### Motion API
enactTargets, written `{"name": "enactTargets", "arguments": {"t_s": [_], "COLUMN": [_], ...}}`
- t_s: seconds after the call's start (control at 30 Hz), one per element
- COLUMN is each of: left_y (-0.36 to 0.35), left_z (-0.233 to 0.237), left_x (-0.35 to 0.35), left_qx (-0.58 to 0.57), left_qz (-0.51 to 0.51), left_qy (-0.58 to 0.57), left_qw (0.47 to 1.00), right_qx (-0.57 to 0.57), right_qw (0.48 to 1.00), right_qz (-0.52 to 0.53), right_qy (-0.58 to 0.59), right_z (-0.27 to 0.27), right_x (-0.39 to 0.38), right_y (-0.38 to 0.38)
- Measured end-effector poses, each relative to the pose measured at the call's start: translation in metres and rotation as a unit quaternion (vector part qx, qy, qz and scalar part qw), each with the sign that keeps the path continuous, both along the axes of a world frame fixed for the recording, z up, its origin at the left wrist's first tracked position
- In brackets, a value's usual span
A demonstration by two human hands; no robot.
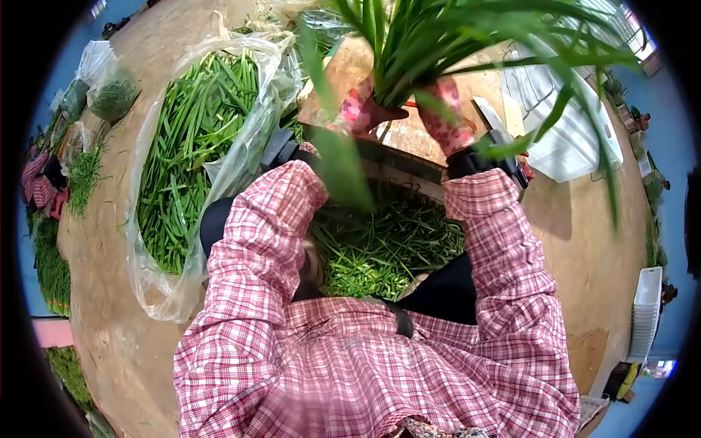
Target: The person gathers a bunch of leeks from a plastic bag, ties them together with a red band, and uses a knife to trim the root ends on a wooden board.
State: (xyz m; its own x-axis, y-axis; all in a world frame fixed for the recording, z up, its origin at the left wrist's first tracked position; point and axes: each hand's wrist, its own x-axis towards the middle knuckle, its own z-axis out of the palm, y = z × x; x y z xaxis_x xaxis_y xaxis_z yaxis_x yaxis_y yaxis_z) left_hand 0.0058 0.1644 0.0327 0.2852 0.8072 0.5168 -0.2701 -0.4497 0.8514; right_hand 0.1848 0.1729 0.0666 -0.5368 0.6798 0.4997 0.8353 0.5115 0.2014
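Observation:
Both my hands, in pink patterned gloves, hold up a bunch of long green leaves (pixel 409 51) over a worn wooden board (pixel 423 135). My left hand (pixel 358 109) is wrapped round the lower part of the bunch. At its other side, my right hand (pixel 443 109) grips the bunch, its fingers partly behind the leaves. A knife (pixel 491 115) lies at the board's right side, near my right wrist. Some leaves hang blurred in front of my forearms.
An open plastic bag (pixel 285 95) of green leaves (pixel 197 139) lies at the left. Cut green pieces (pixel 372 270) are heaped between my legs. At the right stands a white plastic crate (pixel 566 139). A person in a checked sleeve (pixel 36 179) is at the far left.

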Motion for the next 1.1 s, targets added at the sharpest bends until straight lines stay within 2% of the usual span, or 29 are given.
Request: {"name": "enactTargets", "arguments": {"t_s": [0.03,0.07,0.1,0.13,0.17,0.23,0.27,0.3,0.37,0.4,0.43,0.47,0.5,0.53,0.57,0.6,0.63,0.67,0.7,0.73,0.77,0.83,0.87,0.9,0.97,1.0,1.03,1.1], "left_y": [0.019,0.033,0.037,0.030,0.026,0.019,0.013,0.003,0.006,0.002,-0.002,-0.030,-0.029,-0.040,-0.053,-0.055,-0.058,-0.059,-0.063,-0.061,-0.063,-0.057,-0.064,-0.069,-0.084,-0.088,-0.093,-0.102], "left_z": [-0.027,-0.052,-0.061,-0.051,-0.046,-0.033,-0.019,-0.013,-0.017,-0.011,-0.005,0.037,0.035,0.051,0.066,0.069,0.069,0.070,0.070,0.065,0.066,0.055,0.063,0.067,0.073,0.068,0.064,0.057], "left_x": [0.000,-0.003,-0.002,-0.001,0.000,-0.002,-0.004,-0.002,0.003,0.005,0.001,-0.003,-0.005,-0.006,-0.007,-0.008,-0.009,-0.010,-0.012,-0.017,-0.014,-0.030,-0.036,-0.038,-0.027,-0.021,-0.017,-0.007], "left_qx": [0.047,0.087,0.052,0.000,-0.041,-0.057,-0.050,0.024,-0.046,-0.078,-0.104,-0.132,-0.138,-0.159,-0.180,-0.234,-0.252,-0.275,-0.300,-0.342,-0.366,-0.380,-0.368,-0.364,-0.404,-0.385,-0.359,-0.306], "left_qz": [0.038,0.062,0.027,-0.029,-0.074,-0.083,-0.069,0.063,0.044,0.036,0.084,0.125,0.054,0.064,0.075,0.022,0.014,0.000,-0.014,-0.045,-0.007,0.008,0.036,0.048,0.088,0.063,0.062,0.051], "left_qy": [0.054,0.092,0.051,-0.018,-0.076,-0.113,-0.112,0.004,-0.087,-0.135,-0.078,-0.018,-0.122,-0.108,-0.095,-0.176,-0.216,-0.226,-0.240,-0.246,-0.313,-0.363,-0.355,-0.341,-0.304,-0.342,-0.324,-0.284], "left_qw": [0.997,0.990,0.997,0.999,0.994,0.988,0.990,0.998,0.994,0.987,0.988,0.983,0.981,0.979,0.976,0.956,0.943,0.934,0.923,0.906,0.876,0.851,0.859,0.866,0.858,0.855,0.873,0.908], "right_qx": [-0.039,-0.064,-0.205,-0.302,-0.254,-0.369,-0.375,-0.361,-0.373,-0.426,-0.396,-0.410,-0.420,-0.417,-0.374,-0.427,-0.476,-0.544,-0.494,-0.556,-0.613,-0.638,-0.574,-0.459,-0.295,-0.269,-0.255,-0.254], "right_qw": [0.986,0.944,0.849,0.701,0.815,0.662,0.647,0.677,0.715,0.725,0.727,0.686,0.642,0.614,0.702,0.708,0.709,0.677,0.730,0.692,0.647,0.586,0.608,0.670,0.750,0.772,0.800,0.864], "right_qz": [0.045,0.108,0.152,0.178,0.175,0.195,0.163,0.163,0.133,0.103,0.185,0.189,0.196,0.205,0.145,0.103,0.060,0.040,0.103,0.039,-0.025,-0.023,-0.034,-0.028,-0.002,0.016,0.047,0.006], "right_qy": [0.154,0.304,0.462,0.621,0.491,0.623,0.643,0.620,0.576,0.531,0.530,0.571,0.611,0.638,0.588,0.554,0.516,0.495,0.461,0.459,0.452,0.499,0.548,0.583,0.592,0.576,0.541,0.434], "right_z": [-0.015,-0.029,-0.005,0.021,0.031,0.049,0.052,0.054,0.063,0.074,0.072,0.080,0.092,0.095,0.085,0.078,0.071,0.067,0.050,0.039,0.034,0.028,0.014,0.009,0.024,0.039,0.041,0.047], "right_x": [-0.002,-0.004,-0.015,-0.027,-0.021,-0.032,-0.044,-0.042,-0.042,-0.038,-0.038,-0.035,-0.031,-0.023,-0.010,-0.005,0.001,-0.002,-0.001,0.002,0.004,0.019,0.029,0.030,0.023,0.014,0.006,-0.007], "right_y": [0.005,0.010,-0.007,-0.025,-0.029,-0.034,-0.032,-0.041,-0.056,-0.050,-0.042,-0.047,-0.051,-0.063,-0.064,-0.075,-0.089,-0.098,-0.109,-0.119,-0.129,-0.149,-0.150,-0.147,-0.151,-0.158,-0.156,-0.155]}}
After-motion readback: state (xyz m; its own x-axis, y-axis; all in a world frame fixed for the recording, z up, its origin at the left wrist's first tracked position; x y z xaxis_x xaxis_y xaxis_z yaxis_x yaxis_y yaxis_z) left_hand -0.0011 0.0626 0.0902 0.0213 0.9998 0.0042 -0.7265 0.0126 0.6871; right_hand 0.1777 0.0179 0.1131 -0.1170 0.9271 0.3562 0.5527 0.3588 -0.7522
